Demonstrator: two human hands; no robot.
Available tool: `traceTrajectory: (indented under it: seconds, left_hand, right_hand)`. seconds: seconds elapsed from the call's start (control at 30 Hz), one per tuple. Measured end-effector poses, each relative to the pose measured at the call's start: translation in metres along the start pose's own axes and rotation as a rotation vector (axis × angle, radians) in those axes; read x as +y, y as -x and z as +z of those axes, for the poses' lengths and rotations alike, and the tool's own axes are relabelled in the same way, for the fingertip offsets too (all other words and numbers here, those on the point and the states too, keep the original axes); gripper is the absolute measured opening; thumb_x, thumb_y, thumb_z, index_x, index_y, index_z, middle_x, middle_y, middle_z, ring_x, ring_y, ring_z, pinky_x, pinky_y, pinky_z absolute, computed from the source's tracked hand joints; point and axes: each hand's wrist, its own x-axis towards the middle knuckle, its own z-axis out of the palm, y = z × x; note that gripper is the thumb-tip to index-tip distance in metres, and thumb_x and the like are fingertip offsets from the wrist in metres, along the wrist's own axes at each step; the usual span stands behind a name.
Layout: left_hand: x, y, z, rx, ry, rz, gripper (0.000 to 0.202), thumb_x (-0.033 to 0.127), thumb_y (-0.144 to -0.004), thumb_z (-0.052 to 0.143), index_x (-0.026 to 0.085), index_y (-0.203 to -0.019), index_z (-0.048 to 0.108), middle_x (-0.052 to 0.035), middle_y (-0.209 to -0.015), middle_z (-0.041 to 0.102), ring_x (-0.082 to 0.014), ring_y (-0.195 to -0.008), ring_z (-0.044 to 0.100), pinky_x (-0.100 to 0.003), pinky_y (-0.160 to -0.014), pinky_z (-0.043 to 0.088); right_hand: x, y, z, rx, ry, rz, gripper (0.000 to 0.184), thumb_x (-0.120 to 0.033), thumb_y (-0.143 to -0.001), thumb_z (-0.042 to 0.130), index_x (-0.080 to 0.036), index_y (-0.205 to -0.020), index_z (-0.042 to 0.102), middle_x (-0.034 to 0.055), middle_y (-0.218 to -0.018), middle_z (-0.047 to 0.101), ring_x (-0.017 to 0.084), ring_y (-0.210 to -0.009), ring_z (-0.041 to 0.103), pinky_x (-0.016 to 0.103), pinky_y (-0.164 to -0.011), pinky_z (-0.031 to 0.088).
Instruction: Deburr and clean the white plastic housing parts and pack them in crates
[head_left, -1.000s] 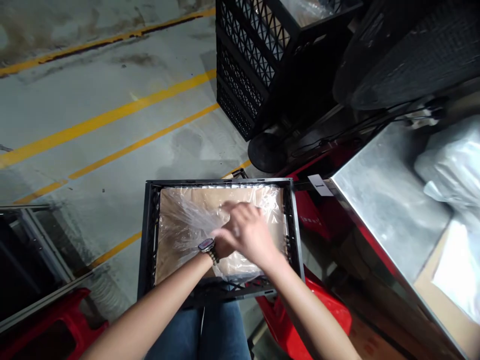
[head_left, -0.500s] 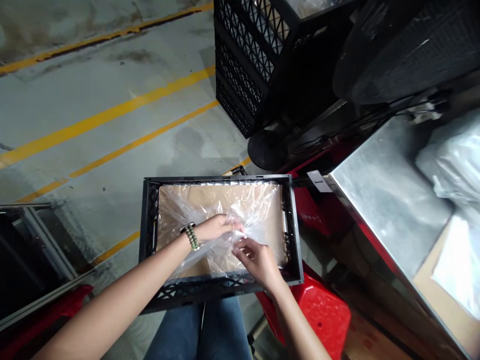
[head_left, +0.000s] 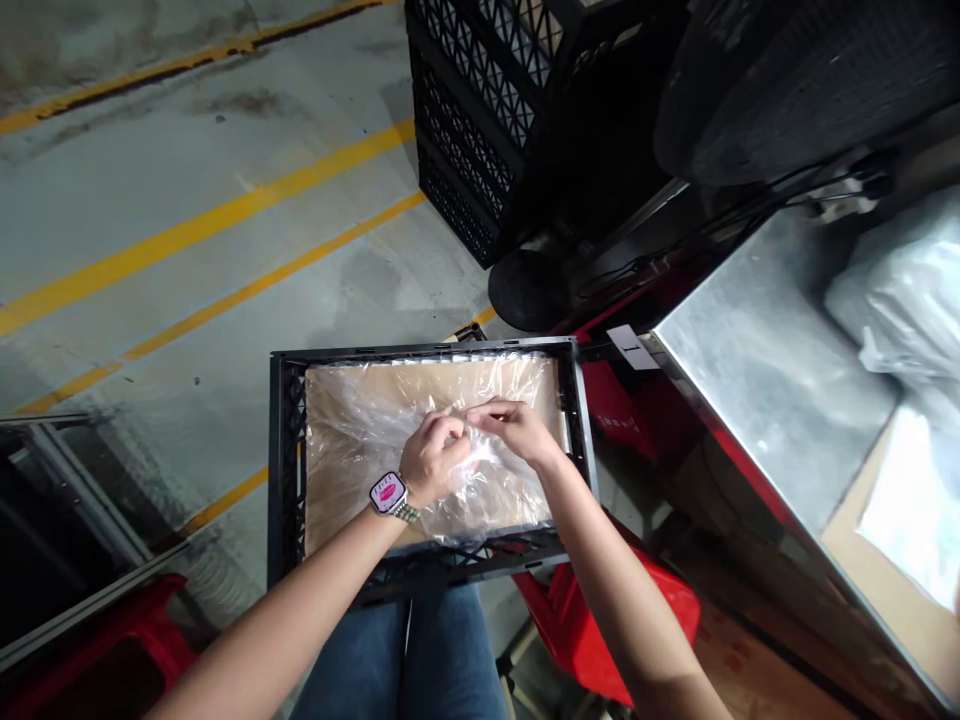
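A black lattice crate point(head_left: 285, 450) rests on my lap, lined with brown cardboard and holding a crumpled clear plastic bag point(head_left: 360, 430). My left hand point(head_left: 431, 460), with a watch on the wrist, is closed and pinches the bag's film near the crate's middle. My right hand point(head_left: 514, 428) meets it from the right, fingertips pinched on the same film. Both hands touch over the bag.
Stacked black crates point(head_left: 480, 110) stand ahead on the grey floor with yellow lines point(head_left: 187, 235). A metal table point(head_left: 757, 360) with plastic-wrapped bundles point(head_left: 900, 300) is at the right. Red stools point(head_left: 645, 600) sit below; a round black base point(head_left: 529, 290) lies beyond the crate.
My hands shifted up toward the crate's middle and came together on the film. The left wrist turned, so the watch face shows.
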Motion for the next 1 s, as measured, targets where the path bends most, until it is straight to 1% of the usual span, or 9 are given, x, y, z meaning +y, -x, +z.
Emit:
traceTrajectory:
  seconds: [0.1,0.2,0.33,0.53,0.63,0.73,0.8,0.9,1.0]
  left_hand:
    - [-0.003,0.002,-0.004,-0.026,-0.038,0.08,0.017,0.032,-0.086,0.07,0.023,-0.074,0.061,-0.0037,-0.085,0.054,-0.0221,-0.084,0.054,-0.053,-0.108,0.05]
    - [-0.006,0.005,-0.009,-0.073,-0.072,0.113,0.017,0.033,-0.087,0.072,0.023,-0.077,0.064,-0.0028,-0.084,0.057,-0.0205,-0.082,0.053,-0.051,-0.109,0.049]
    - [-0.011,0.012,-0.014,-0.131,-0.114,0.098,0.018,0.029,-0.091,0.069,0.023,-0.075,0.064,-0.002,-0.08,0.061,-0.0209,-0.084,0.053,-0.047,-0.107,0.047]
    - [-0.045,0.041,-0.013,-0.273,-0.172,0.011,0.021,0.028,-0.095,0.062,0.024,-0.075,0.067,-0.0026,-0.078,0.066,-0.0233,-0.083,0.052,-0.047,-0.092,0.045]
    - [-0.071,0.061,-0.002,-0.345,-0.184,-0.078,0.021,0.025,-0.095,0.062,0.023,-0.076,0.07,-0.0043,-0.079,0.069,-0.025,-0.083,0.054,-0.049,-0.087,0.042]
    - [-0.083,0.069,0.003,-0.388,-0.161,-0.157,0.019,0.026,-0.093,0.063,0.024,-0.077,0.073,-0.0056,-0.081,0.07,-0.026,-0.086,0.055,-0.051,-0.089,0.04]
    - [-0.078,0.065,-0.001,-0.404,-0.128,-0.201,0.021,0.027,-0.093,0.063,0.024,-0.075,0.074,-0.0059,-0.079,0.068,-0.026,-0.084,0.055,-0.053,-0.09,0.04]
    - [-0.053,0.047,-0.012,-0.444,-0.025,-0.215,0.027,0.033,-0.095,0.062,0.025,-0.073,0.074,-0.0064,-0.082,0.068,-0.0271,-0.087,0.057,-0.058,-0.093,0.04]
    - [-0.024,0.022,-0.008,-0.531,0.204,-0.157,0.031,0.043,-0.094,0.064,0.026,-0.071,0.074,-0.0054,-0.105,0.074,-0.0293,-0.113,0.059,-0.056,-0.107,0.04]
  right_hand:
    - [0.002,0.013,0.005,0.099,0.03,-0.058,0.049,-0.063,-0.095,0.055,-0.019,-0.091,0.076,0.0062,-0.091,0.076,0.017,-0.082,0.07,0.028,-0.072,0.054]
    - [0.005,0.027,0.008,0.209,0.143,-0.102,0.041,-0.055,-0.1,0.052,-0.019,-0.085,0.068,0.0034,-0.077,0.071,0.015,-0.066,0.064,0.027,-0.062,0.049]
    - [0.022,0.041,0.01,0.34,0.376,-0.191,0.032,-0.043,-0.102,0.054,-0.022,-0.078,0.058,0.0021,-0.072,0.065,0.016,-0.069,0.059,0.031,-0.075,0.043]
    - [0.087,0.041,0.012,0.414,0.708,-0.204,0.034,-0.033,-0.105,0.048,-0.021,-0.074,0.056,0.004,-0.071,0.062,0.018,-0.072,0.056,0.034,-0.078,0.038]
    - [0.124,0.036,0.021,0.392,0.814,-0.185,0.029,-0.031,-0.103,0.051,-0.019,-0.078,0.059,0.0013,-0.075,0.061,0.017,-0.073,0.057,0.033,-0.078,0.042]
    - [0.149,0.035,0.031,0.397,0.877,-0.141,0.025,-0.034,-0.101,0.056,-0.017,-0.084,0.062,-0.0006,-0.081,0.063,0.016,-0.078,0.06,0.035,-0.081,0.049]
    - [0.157,0.036,0.036,0.399,0.897,-0.113,0.024,-0.035,-0.101,0.059,-0.016,-0.087,0.063,0.0003,-0.086,0.065,0.016,-0.083,0.063,0.037,-0.084,0.052]
    - [0.161,0.036,0.04,0.39,0.897,-0.082,0.023,-0.035,-0.1,0.061,-0.016,-0.089,0.064,0.0017,-0.09,0.067,0.017,-0.087,0.065,0.038,-0.087,0.053]
    - [0.162,0.033,0.041,0.373,0.865,-0.064,0.023,-0.036,-0.099,0.062,-0.015,-0.091,0.065,0.0022,-0.092,0.067,0.017,-0.09,0.065,0.039,-0.088,0.054]
